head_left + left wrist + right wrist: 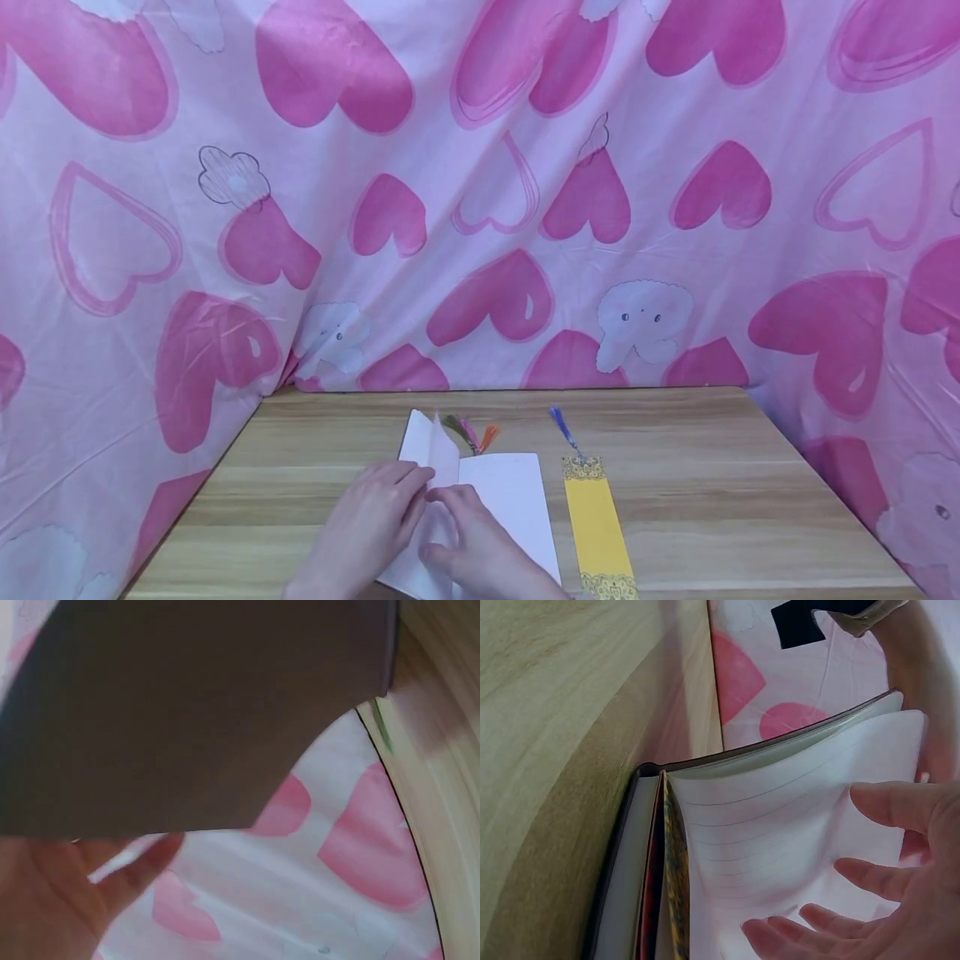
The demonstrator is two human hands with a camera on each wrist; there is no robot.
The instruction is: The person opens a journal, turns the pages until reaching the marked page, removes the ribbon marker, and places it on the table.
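A notebook [508, 500] with lined white pages lies open on the wooden table, its left side lifted. My left hand [382, 508] grips the raised left pages at their outer edge. The left wrist view shows the dark cover [172, 720] from behind, hiding parts of the fingers of that hand. My right hand [480, 542] is over the inner side of the same pages. In the right wrist view its fingers are spread and gently bent, fingertips close against a lined page [765, 825]. Green, pink and orange tassels [471, 432] stick out at the notebook's top.
To the right of the notebook lies a yellow bookmark [596, 521] with patterned ends and a blue tassel [562, 428]. Patterned bookmark edges [676, 862] show between the pages near the spine. Pink heart-print cloth [480, 208] hangs behind and beside the table [720, 483].
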